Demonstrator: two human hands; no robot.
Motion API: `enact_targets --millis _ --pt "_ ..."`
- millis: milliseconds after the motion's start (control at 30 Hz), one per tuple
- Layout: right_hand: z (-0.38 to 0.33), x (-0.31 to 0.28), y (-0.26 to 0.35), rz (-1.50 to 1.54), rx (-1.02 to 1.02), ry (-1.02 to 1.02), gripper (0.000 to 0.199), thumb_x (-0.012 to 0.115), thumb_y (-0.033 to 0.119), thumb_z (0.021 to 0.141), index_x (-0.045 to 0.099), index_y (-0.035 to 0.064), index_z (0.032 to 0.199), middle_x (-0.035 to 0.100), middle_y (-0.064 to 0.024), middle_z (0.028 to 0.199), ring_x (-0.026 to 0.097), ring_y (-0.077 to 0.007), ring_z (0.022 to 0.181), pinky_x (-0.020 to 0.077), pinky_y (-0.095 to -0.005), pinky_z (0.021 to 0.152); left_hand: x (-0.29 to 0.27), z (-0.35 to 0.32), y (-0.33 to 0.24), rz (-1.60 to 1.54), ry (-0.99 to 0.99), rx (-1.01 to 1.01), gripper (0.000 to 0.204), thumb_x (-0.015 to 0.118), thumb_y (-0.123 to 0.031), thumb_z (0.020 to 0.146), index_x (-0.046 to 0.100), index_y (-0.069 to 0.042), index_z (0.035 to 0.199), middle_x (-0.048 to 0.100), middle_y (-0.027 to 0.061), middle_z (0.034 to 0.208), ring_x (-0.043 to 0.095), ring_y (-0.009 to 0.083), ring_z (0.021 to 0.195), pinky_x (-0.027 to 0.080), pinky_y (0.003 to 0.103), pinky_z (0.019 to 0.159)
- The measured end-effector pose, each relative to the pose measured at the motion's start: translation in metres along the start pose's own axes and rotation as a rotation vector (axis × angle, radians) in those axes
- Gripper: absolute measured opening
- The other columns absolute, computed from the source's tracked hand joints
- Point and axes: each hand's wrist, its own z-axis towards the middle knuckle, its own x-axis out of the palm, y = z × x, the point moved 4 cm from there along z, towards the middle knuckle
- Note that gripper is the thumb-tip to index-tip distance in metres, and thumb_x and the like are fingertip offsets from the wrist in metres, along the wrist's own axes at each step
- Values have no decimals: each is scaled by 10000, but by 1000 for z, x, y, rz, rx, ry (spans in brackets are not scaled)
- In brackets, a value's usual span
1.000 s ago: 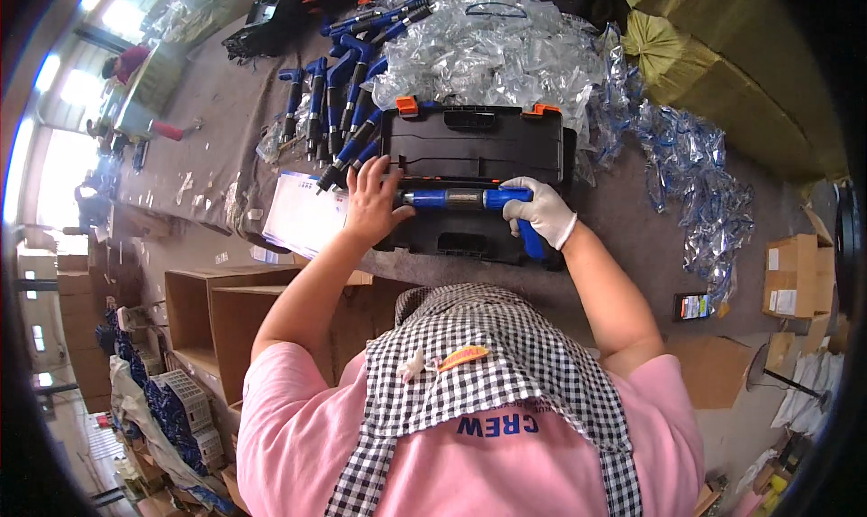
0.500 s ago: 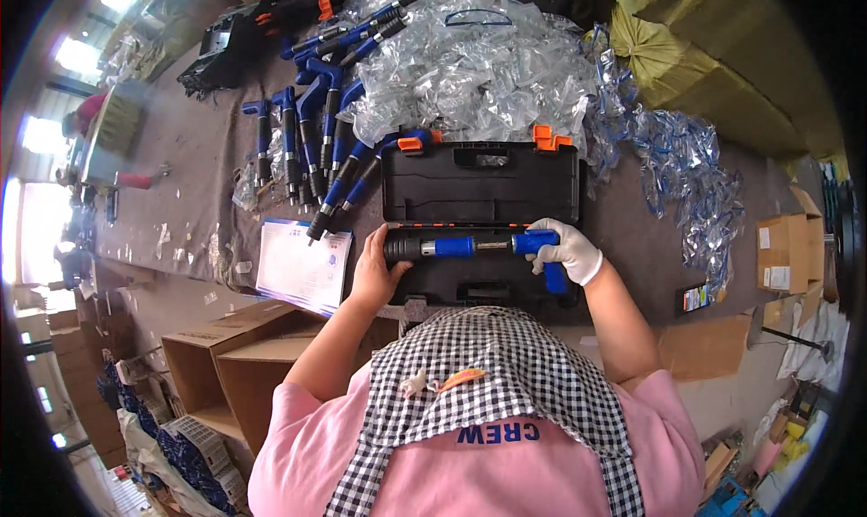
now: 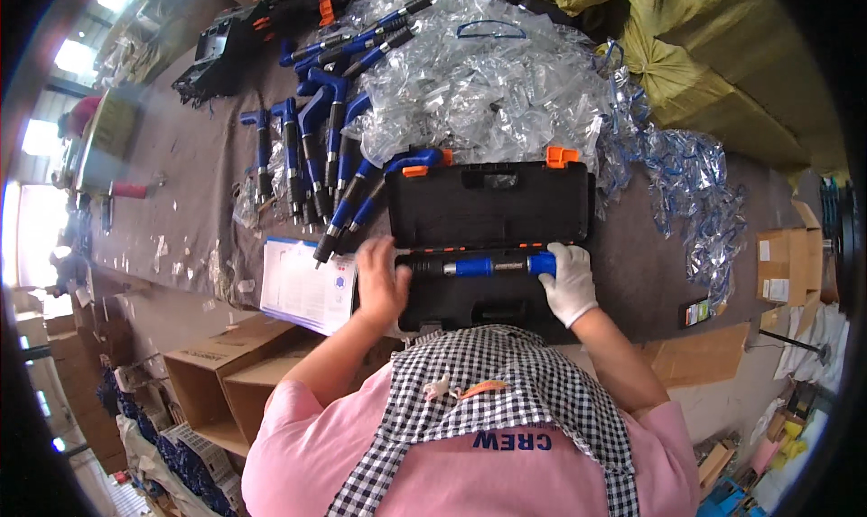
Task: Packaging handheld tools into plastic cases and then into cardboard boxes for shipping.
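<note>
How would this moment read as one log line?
black tool case: open | blue-and-black tool: lying inside | left hand: bare, at case's left end | right hand: white-gloved, over tool's right end

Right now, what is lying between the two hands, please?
Between the left hand and the gloved right hand, the blue and black tool lies lengthwise in the open black case; the head view shows this.

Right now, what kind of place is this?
Probably a packing workshop: a blue-and-black tool lies in an open black case, more such tools lie on the table beside a heap of clear plastic bags, and cardboard boxes stand nearby.
</note>
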Motion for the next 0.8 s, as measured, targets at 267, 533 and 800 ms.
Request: enact_targets --millis 267,533,800 --pt "-12 -23 26 -150 -58 3 741 756 345 737 440 67 1347 473 -198 1236 418 -398 1197 367 -484 1031 43 226 112 425 395 -397 605 695 -427 803 553 -24 1231 677 200 1066 653 356 1013 515 457 858" --pt "-35 -70 -115 72 199 -699 425 693 242 767 595 54 1135 591 -209 1128 519 -388 1085 391 -482 964 -40 192 126 568 -254 154 329 501 -335 953 588 -19 931 656 190 870 654 394 809 517 495 672" --pt "44 -66 -372 256 959 -384 772 386 619 919 511 -46 1288 582 -272 1229 596 -371 1113 464 -422 949 -11 12 -47 406 495 401 237 717 -214 712 652 -56 876 583 136 969 521 354 988 426 467 858"
